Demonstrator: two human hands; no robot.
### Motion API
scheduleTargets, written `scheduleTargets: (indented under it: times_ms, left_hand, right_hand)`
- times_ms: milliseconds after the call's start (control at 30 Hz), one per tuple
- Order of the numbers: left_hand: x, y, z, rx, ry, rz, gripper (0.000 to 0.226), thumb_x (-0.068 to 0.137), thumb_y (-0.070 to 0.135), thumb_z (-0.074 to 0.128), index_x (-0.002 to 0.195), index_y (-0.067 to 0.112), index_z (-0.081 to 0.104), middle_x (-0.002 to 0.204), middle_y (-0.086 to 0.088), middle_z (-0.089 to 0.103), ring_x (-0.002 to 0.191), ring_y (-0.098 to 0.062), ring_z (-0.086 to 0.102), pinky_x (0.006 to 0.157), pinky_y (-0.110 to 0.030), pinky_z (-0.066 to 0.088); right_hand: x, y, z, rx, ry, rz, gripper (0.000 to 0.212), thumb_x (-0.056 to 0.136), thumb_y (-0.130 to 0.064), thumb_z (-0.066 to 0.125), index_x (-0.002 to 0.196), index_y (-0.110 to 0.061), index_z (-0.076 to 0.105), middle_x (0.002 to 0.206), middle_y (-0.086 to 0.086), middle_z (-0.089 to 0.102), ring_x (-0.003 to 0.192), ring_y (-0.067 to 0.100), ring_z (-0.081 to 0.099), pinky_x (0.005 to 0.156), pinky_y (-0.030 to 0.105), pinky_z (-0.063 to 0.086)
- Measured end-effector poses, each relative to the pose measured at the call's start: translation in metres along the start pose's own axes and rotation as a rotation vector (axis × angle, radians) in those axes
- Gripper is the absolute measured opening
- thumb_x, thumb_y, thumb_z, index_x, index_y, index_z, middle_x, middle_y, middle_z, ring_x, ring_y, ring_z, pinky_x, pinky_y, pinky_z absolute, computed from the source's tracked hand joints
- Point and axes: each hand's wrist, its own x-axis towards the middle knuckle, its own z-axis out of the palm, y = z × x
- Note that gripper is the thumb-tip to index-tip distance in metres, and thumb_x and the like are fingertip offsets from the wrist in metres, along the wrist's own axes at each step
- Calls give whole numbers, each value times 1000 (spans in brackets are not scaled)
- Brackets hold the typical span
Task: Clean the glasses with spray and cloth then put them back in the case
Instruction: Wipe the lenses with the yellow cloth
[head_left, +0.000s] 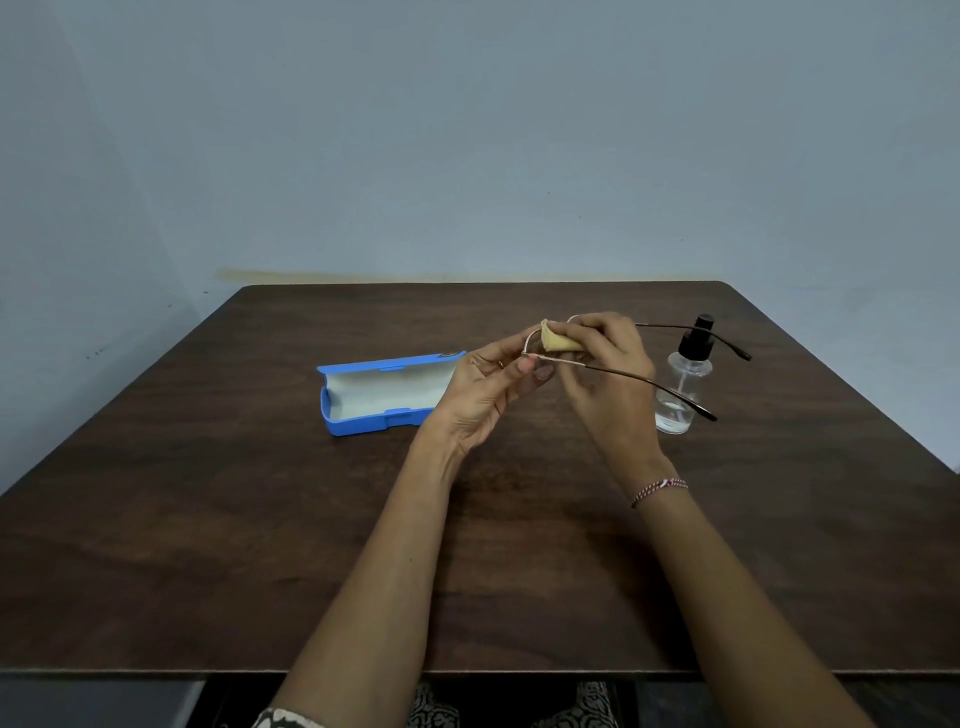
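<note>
Thin-framed glasses (649, 382) are held above the table's middle, their two dark arms pointing right. My left hand (485, 397) pinches the frame at its near-left corner. My right hand (605, 374) grips a folded yellow cloth (556, 340) pressed against a lens. The lenses are mostly hidden behind my fingers and the cloth. A blue case (384, 392) lies open to the left with a pale lining and nothing inside. A clear spray bottle (683, 382) with a black pump stands upright on the right, behind the glasses' arms.
A dark wooden table (260, 545) spans the view, its near edge at the bottom. A plain bluish wall stands behind the far edge. A red-and-white thread band circles my right wrist.
</note>
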Motion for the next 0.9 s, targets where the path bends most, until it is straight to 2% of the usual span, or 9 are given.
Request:
scheduleTargets:
  times_ms: [167, 300, 433, 600, 767, 900]
  left_hand:
    - [-1, 3, 0, -32, -13, 2, 56, 46, 27, 93, 97, 16, 75, 96, -4, 73, 91, -15, 70, 76, -25, 56]
    - [-1, 4, 3, -10, -14, 31, 55, 46, 29, 93, 98, 21, 75, 98, 0, 73, 92, -14, 69, 78, -25, 56]
    - [-1, 3, 2, -16, 7, 41, 55, 45, 32, 93, 96, 23, 76, 94, 1, 74, 89, -12, 70, 76, -23, 56]
    - [-2, 4, 3, -6, -7, 37, 56, 44, 33, 93, 96, 23, 76, 96, 1, 74, 89, -12, 70, 77, -23, 55]
    - [0, 8, -2, -52, 40, 74, 57, 42, 33, 94, 95, 24, 76, 93, 2, 74, 87, -9, 69, 70, -20, 56]
    - [-1, 7, -3, -52, 34, 70, 58, 41, 34, 94, 95, 24, 76, 92, 0, 74, 85, -10, 70, 72, -22, 56]
  right_hand:
    - [1, -2, 1, 10, -14, -66, 33, 78, 5, 62, 109, -4, 67, 100, 11, 59, 97, 15, 50, 89, 11, 38]
    - [0, 0, 2, 6, -4, -23, 30, 78, 5, 67, 106, -4, 68, 99, 11, 58, 94, 18, 54, 82, 11, 42]
    - [-2, 1, 4, 39, -6, -15, 29, 77, 2, 70, 105, -5, 69, 96, 10, 58, 89, 22, 59, 78, 21, 49]
    - [-1, -1, 5, 69, -12, -20, 35, 79, 7, 66, 112, -4, 67, 102, 13, 59, 96, 22, 59, 85, 25, 49]
    - [-2, -6, 6, 143, -74, -102, 26, 80, -2, 71, 106, -4, 69, 105, 10, 62, 101, 13, 59, 93, 21, 48]
    - [-1, -2, 6, 81, -43, -106, 21, 79, -5, 73, 100, -1, 70, 96, 11, 65, 91, 14, 61, 85, 22, 51]
